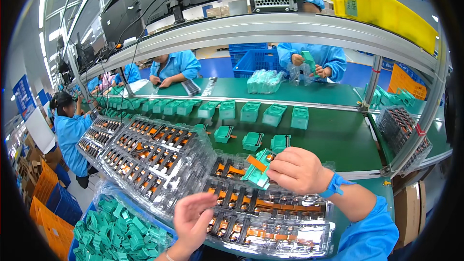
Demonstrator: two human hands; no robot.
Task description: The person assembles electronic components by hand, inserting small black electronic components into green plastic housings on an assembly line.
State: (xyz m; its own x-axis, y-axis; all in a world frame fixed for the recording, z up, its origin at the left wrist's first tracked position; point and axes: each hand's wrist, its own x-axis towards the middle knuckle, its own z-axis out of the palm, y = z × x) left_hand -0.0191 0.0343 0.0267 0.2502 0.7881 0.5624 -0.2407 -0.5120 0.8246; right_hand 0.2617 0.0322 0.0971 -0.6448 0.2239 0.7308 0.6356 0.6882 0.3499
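Observation:
My right hand [302, 170], with a blue strap at the wrist, pinches a green plastic housing [256, 176] by its right side. An orange flex ribbon [257, 163] lies across that housing. It is held tilted above a clear plastic tray [309, 234], whose pockets carry black parts with orange ribbons [234, 196]. By the tray's left edge, my left hand [193, 220] is raised with its fingers stretched out and nothing in it. Beyond the tray, several green housings [252, 141] with dark strips sit on the green conveyor belt [333, 147].
Stacked clear trays [159, 159] lie to the left. Below them a blue bin [169, 229] holds loose green housings [118, 227]. A metal frame [270, 30] spans overhead, bearing a yellow bin [386, 17]. Co-workers in blue [333, 58] sit across the line and at the left.

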